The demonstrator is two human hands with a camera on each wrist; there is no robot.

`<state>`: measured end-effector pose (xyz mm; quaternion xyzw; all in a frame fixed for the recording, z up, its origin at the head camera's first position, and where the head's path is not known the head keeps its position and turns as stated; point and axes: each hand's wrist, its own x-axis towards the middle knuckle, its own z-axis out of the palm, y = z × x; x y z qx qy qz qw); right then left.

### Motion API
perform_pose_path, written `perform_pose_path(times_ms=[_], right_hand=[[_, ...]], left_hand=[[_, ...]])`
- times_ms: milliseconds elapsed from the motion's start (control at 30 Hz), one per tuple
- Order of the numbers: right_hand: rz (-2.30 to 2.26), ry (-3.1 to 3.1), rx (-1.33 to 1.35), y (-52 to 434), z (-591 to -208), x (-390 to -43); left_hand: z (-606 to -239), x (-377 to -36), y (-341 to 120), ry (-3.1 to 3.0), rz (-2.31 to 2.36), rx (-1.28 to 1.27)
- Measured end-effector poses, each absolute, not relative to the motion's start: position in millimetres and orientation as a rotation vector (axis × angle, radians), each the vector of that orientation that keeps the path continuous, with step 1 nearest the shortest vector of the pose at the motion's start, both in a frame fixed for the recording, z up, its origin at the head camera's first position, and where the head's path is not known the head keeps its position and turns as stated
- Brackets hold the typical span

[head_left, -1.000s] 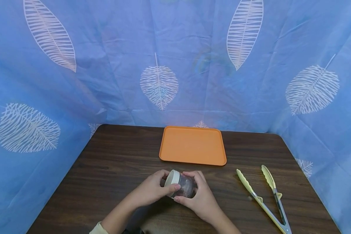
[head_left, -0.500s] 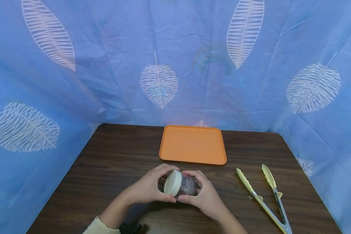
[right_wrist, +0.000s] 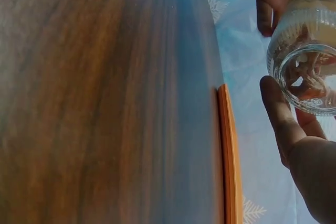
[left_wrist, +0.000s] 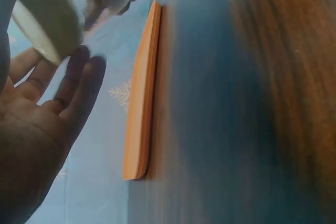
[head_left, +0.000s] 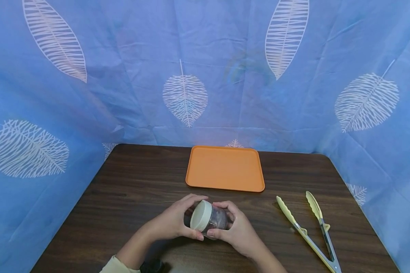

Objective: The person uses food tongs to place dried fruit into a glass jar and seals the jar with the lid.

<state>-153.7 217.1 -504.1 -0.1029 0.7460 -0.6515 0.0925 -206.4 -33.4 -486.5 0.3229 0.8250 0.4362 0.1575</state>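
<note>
Both hands hold a small clear jar (head_left: 216,219) on its side just above the table (head_left: 130,197), in front of the tray (head_left: 224,168): the left hand (head_left: 172,222) curls round the white lid (head_left: 201,215), the right hand (head_left: 237,230) grips the glass body. It looks like the lid is being unscrewed; the next move calls for a firm counter-twist. I can read no label, though the glass is partly hidden.

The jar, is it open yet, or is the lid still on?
Not open yet. The white lid sits on the clear jar. The left hand grips the lid and the right hand holds the jar above the table. The orange tray and tongs lie untouched.
</note>
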Motion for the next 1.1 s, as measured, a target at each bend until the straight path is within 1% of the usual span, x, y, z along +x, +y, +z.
perform_pose_path(times_ms=[233,367,533,767,1000,1100], right_hand=[[-2.103,2.027,-0.377,213,-501,-153],[-2.143,2.01,-0.404,217,-499,-152],[-1.97,2.179,-0.415,229,-500,-154],[-1.67,2.493,-0.413,247,-500,-159],[-1.467,2.649,-0.211,245,-503,-163],[-1.431,2.669,-0.192,243,-505,-165]], left_hand=[[-494,-202,-33,2.248,1.434,0.779],[-497,-205,-31,2.236,1.495,0.751],[-497,-209,-27,2.251,1.505,0.753],[-504,-215,-12,2.375,1.385,0.832],[-509,-224,0,2.427,1.277,0.871],[-510,-226,3,2.436,1.244,0.876]])
